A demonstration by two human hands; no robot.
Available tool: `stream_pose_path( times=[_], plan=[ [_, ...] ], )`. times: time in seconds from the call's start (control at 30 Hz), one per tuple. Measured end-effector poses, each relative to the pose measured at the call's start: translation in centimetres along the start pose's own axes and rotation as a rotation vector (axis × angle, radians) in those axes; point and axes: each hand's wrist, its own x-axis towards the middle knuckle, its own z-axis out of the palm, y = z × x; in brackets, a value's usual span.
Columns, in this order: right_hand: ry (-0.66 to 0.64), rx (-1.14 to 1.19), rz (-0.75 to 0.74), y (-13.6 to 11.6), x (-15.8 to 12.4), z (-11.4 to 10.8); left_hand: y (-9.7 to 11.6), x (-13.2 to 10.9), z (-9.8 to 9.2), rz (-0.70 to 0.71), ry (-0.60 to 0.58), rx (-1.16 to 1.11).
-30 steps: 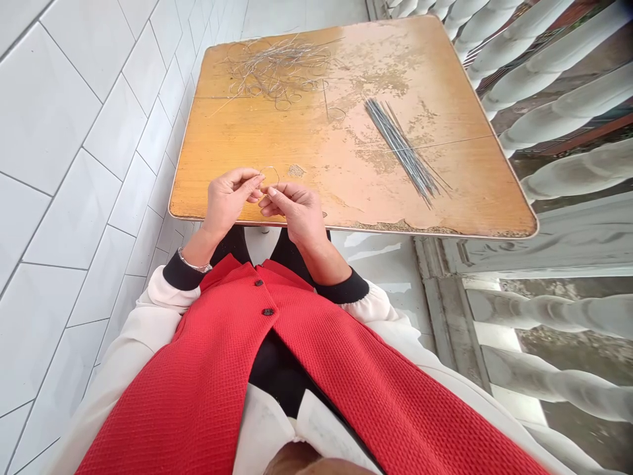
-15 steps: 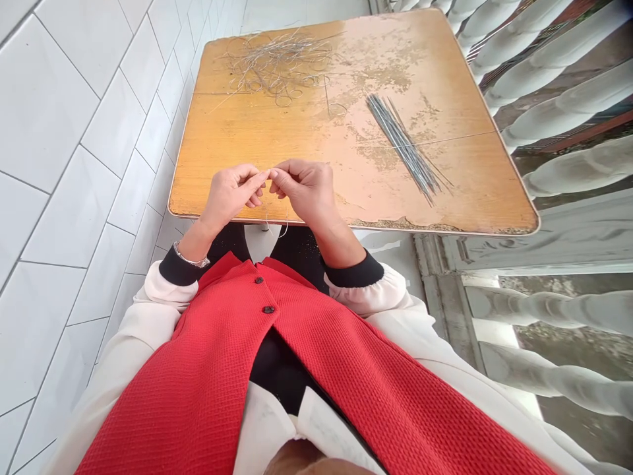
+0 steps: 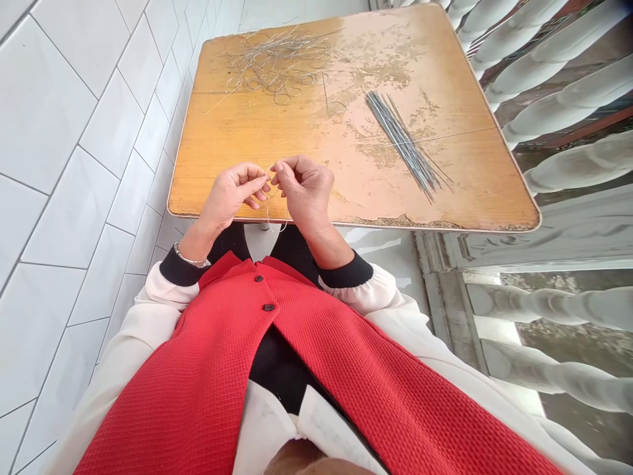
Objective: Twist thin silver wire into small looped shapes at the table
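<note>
My left hand (image 3: 231, 191) and my right hand (image 3: 306, 188) are close together over the near edge of the wooden table (image 3: 212, 158). Each pinches a thin, pale wire (image 3: 268, 214) between thumb and forefinger. The wire curves down below my fingers in a loop that hangs past the table edge. Its ends at the fingertips are too small to make out. Beyond my right hand lies a bundle of straight grey wires (image 3: 403, 145). Farther off, at the back left, is a tangled heap of bent and looped wires (image 3: 277, 59).
A single long wire (image 3: 459, 135) crosses the bundle and reaches the table's right edge. One hooked wire (image 3: 326, 95) lies apart from the heap. A white tiled wall (image 3: 99, 138) runs along the left, and a white balustrade (image 3: 558, 99) stands on the right.
My fingertips, which were touching, have parted slightly. The right hand has tilted up a little, and the hanging wire loop has shifted with it.
</note>
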Motion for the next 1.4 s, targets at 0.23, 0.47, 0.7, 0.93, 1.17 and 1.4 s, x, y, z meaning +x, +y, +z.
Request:
stream_pose_path(
  times=[0.23,0.47,0.7,0.93,1.17,1.4],
  plan=[
    [0.089,-0.072,-0.045,0.3,0.4,0.1,-0.2,-0.8,0.0,-0.097,-0.02,-0.029],
    [0.12,-0.202,-0.119,0.4,0.4,0.1,-0.3,-1.1,0.4,-0.082,-0.029,-0.062],
    [0.11,-0.195,-0.12,0.6,0.4,-0.2,0.2,-1.0,0.5,-0.122,-0.032,-0.046],
    [0.09,-0.217,-0.137,0.2,0.4,-0.4,-0.1,-0.4,0.3,-0.074,0.034,0.039],
    [0.055,-0.157,-0.099,0.3,0.5,0.0,0.1,-0.3,0.3,-0.023,0.064,0.129],
    [-0.033,0.045,0.001,-0.1,-0.1,0.0,-0.5,0.0,0.7,0.041,0.171,0.14]
  ],
)
